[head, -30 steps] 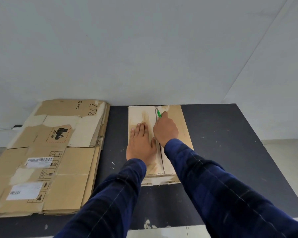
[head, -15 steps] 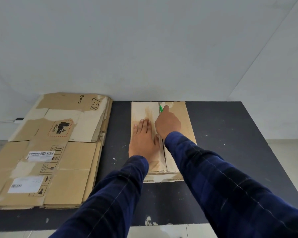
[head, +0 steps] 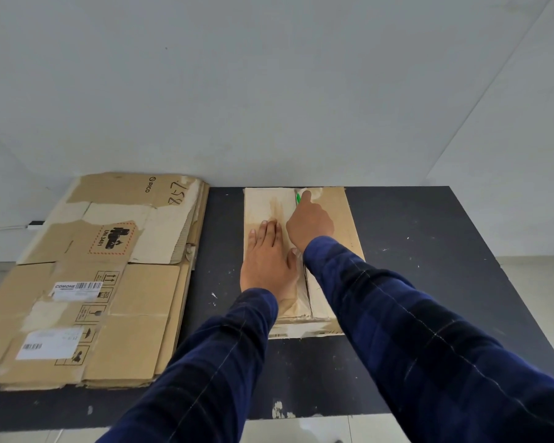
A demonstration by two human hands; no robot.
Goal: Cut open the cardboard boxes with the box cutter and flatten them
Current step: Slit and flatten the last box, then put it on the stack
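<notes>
Right hand (head: 311, 222) holds box cutter (head: 298, 198) at far edge of box (head: 342, 208).

Box (head: 339, 219): tan, lying flat at the far middle of the black table (head: 429, 282), centre seam running lengthwise.
Box cutter (head: 298, 198): green tip on that seam, near the table's far edge.
Flattened boxes (head: 109, 282): stacked on the table's left end.

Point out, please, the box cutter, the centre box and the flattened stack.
box cutter (head: 298, 198): head view, its green tip.
centre box (head: 337, 203): head view, bare right flap.
flattened stack (head: 141, 295): head view, top sheet's middle.
</notes>
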